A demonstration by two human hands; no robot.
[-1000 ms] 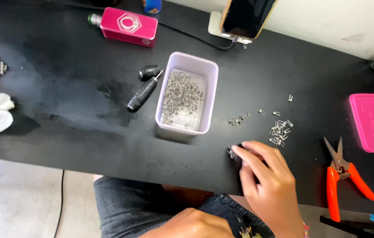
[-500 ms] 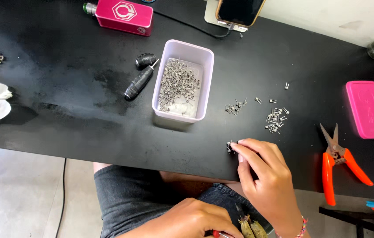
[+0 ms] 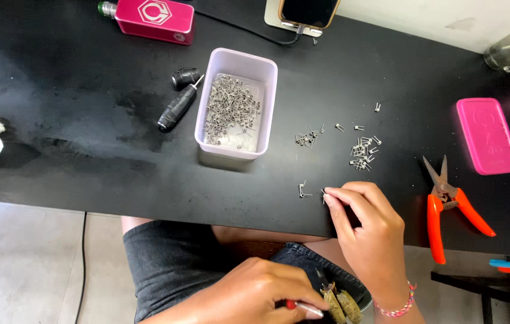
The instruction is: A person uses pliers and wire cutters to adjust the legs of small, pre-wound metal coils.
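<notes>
Head view: a tiny wire coil [image 3: 323,193] is pinched in the fingertips of the right hand [image 3: 370,231] at the near edge of the black table [image 3: 87,156]. Another loose coil [image 3: 303,191] lies just beside it. The left hand [image 3: 261,297], down over the lap, is closed around a small tool with a red grip [image 3: 303,307]. Farther back sits a lilac tub [image 3: 235,105] filled with coils, scattered coils [image 3: 363,149] to its right, and orange cutters [image 3: 450,207] beyond.

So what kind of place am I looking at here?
Probably a small hobby or assembly workbench: a black table, a tub of small wire coils, orange cutters, and a right hand pinching one coil.
</notes>
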